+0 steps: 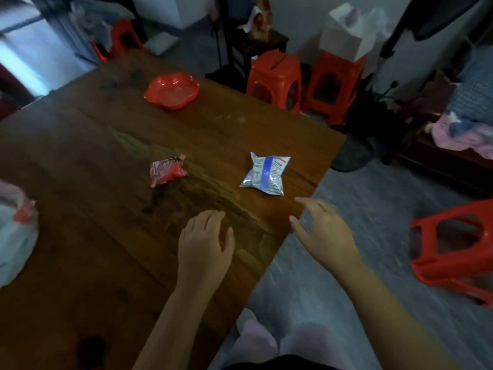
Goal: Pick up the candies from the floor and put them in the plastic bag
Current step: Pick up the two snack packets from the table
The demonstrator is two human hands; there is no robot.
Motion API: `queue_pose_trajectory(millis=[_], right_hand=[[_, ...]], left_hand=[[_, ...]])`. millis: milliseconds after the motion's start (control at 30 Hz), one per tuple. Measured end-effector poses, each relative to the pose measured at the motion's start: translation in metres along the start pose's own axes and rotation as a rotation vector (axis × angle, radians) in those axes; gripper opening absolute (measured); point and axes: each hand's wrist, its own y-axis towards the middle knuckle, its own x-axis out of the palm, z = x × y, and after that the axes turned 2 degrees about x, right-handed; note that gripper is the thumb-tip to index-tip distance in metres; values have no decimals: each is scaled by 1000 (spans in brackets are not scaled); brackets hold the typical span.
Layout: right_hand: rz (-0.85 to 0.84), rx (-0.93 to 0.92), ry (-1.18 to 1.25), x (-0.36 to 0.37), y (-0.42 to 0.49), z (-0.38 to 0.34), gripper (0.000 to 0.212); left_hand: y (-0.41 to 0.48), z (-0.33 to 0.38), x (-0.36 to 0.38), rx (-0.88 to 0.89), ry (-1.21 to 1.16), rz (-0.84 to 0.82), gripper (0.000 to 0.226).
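Two wrapped candies lay on the wooden table, not on the floor: a red candy near the middle and a blue-and-silver packet closer to the right edge. Both hands were empty. The left hand hovered low over the tabletop, fingers loosely spread; the right hand reached past the table's edge with thumb and fingers parted, aimed at the blue-and-silver packet just beyond its fingertips, probably because that was the nearer piece. The plastic bag sat at the far left edge of the table, well apart from both candies, so each piece would need carrying across. A red dish stood empty farther back
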Motion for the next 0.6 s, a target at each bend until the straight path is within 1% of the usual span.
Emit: queue_pose_trajectory(millis=[167, 300, 467, 600], right_hand=[[-139, 58, 22, 27, 58, 9, 47], [-221, 38, 38, 43, 103, 14, 51], [-348, -61, 3, 55, 152, 17, 59], [-382, -179, -39, 65, 180, 7, 68]], left_hand=[[31, -7, 12, -97, -10, -23, 32], [55, -11, 19, -222, 21, 5, 33], [78, -7, 19, -276, 43, 41, 31], [88, -9, 18, -335, 42, 84, 30]])
